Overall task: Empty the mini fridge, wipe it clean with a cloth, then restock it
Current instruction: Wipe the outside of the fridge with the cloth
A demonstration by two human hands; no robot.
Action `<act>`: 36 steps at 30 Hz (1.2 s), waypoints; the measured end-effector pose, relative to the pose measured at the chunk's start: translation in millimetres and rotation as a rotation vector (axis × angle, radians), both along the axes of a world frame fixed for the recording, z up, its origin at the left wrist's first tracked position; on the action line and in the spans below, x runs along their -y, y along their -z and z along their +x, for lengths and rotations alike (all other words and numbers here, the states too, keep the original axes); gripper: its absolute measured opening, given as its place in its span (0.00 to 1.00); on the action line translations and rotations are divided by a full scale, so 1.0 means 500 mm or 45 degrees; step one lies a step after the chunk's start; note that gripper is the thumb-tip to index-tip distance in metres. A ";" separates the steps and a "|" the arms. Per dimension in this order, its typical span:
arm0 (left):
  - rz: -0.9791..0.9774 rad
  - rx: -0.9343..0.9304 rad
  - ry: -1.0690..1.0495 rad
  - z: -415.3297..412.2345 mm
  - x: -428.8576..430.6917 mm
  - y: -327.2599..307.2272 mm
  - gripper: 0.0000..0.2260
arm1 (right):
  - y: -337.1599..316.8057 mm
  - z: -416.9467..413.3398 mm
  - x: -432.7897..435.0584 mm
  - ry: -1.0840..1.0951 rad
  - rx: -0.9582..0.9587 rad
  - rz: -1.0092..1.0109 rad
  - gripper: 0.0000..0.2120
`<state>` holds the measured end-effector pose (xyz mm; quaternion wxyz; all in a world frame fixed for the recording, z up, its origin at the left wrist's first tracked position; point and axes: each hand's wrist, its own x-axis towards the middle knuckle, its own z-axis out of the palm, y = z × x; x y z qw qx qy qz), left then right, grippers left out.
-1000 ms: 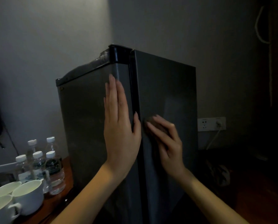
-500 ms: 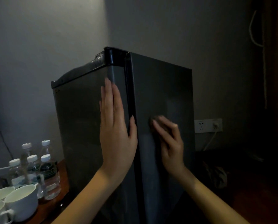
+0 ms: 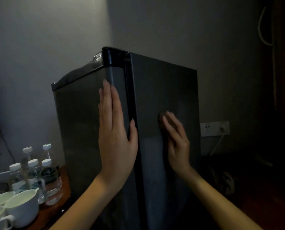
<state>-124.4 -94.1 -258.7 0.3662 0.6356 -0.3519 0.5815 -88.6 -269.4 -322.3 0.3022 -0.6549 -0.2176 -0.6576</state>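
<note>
The mini fridge (image 3: 155,88) stands shut. The left hand (image 3: 116,135) lies flat on one face, fingers together. The right hand (image 3: 176,143) presses what seems a dark cloth (image 3: 161,116) to the adjoining face. Bottles (image 3: 47,176) stand at the table (image 3: 55,211) edge nearest the fridge, so I'd judge the wiping is underway and the restocking is left.

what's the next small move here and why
Probably slide the right hand, with the dark cloth under it, down across the fridge panel: the cloth is pressed flat against it, the left hand braces the adjoining face, and the water bottles already stand outside beside it.
</note>
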 end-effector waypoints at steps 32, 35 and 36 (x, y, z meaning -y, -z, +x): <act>-0.024 0.019 -0.137 -0.007 0.006 -0.007 0.33 | -0.048 0.094 0.217 0.002 -0.223 0.406 0.27; -0.017 0.015 -0.144 -0.007 0.006 -0.007 0.33 | -0.132 0.115 0.237 -0.104 -0.290 0.609 0.24; -0.011 0.013 -0.143 -0.006 0.006 -0.007 0.33 | -0.149 0.113 0.222 -0.103 -0.260 0.572 0.24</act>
